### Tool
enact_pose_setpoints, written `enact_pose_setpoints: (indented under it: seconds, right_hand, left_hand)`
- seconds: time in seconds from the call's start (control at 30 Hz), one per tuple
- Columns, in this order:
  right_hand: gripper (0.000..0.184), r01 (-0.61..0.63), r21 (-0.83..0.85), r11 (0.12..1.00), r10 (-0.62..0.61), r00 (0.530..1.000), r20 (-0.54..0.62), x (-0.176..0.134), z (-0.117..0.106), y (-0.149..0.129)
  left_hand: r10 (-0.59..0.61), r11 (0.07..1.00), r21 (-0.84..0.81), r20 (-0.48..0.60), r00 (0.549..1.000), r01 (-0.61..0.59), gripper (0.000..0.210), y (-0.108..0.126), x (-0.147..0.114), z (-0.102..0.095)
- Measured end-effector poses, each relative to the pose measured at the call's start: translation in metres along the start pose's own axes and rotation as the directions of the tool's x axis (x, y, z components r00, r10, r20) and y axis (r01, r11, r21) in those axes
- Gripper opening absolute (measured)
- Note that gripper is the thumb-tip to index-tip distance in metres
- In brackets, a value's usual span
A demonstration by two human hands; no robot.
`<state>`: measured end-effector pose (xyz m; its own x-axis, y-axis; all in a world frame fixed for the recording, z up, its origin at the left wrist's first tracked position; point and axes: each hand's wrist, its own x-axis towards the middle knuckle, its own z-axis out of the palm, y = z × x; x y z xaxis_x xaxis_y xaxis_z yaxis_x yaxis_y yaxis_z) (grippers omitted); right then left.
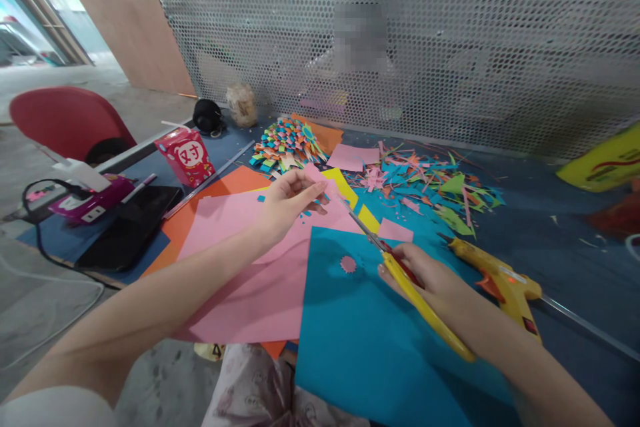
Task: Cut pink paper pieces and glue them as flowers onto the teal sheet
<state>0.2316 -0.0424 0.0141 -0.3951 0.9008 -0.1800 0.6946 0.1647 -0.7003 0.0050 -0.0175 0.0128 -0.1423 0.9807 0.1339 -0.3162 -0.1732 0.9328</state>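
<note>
Between the thumb and fingers of my left hand (293, 203) is a small piece of pink paper (316, 175). My right hand (425, 273) is wrapped round scissors with yellow handles (423, 307); their blades point up and left, the tips close to the pink piece. Whether the blades touch it I cannot tell. Below lies a large blue sheet (370, 340), with a small scalloped pink disc (349, 264) on it. Large pink sheets (250, 280) spread under my left forearm, over orange paper (240, 180).
Coloured scraps (430, 180) and folded paper pieces (287, 143) lie at the back. A yellow glue gun (500, 280) rests right of my right hand. On the left are a red drink carton (187, 157), a black phone (133, 227) and a purple power strip (93, 200). A perforated metal panel (425, 33) stands behind.
</note>
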Motion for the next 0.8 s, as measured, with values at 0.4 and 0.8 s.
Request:
enact_pose_setpoints:
  seconds: [0.4, 0.8]
  right_hand:
    - [0.038, -0.01, -0.036, 0.999, 0.009, 0.999, -0.03, 0.0041, 0.0015, -0.0006]
    - [0.035, -0.019, -0.05, 0.999, 0.018, 1.0, -0.017, 0.0039, -0.0006, -0.0011]
  left_hand:
    - [0.0, 1.0, -0.018, -0.015, 1.0, 0.0, 0.033, 0.0001, 0.0, 0.0005]
    - [-0.021, 1.0, -0.02, -0.023, 1.0, 0.021, 0.033, -0.0031, 0.0031, -0.0016]
